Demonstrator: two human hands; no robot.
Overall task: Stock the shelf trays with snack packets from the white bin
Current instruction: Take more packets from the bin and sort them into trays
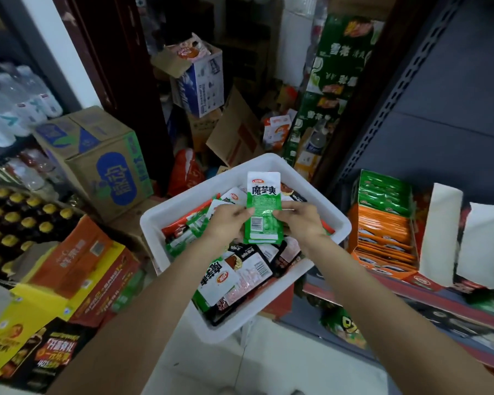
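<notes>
Setting: small shop stockroom. Evidence: metal shelf (428,292) with snack display trays (382,223), stacked drink cartons (103,163), shrink-wrapped bottled water (15,101), crated bottles (20,220).

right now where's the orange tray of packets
In the head view the orange tray sits on the shelf at the right, just right of the white bin, below the green tray and left of two white cartons.

White bin (183,208) – green/white pkt (264,212) w/ black lettering, barcode; shelf trays – orange (382,238), green (384,195).
</notes>
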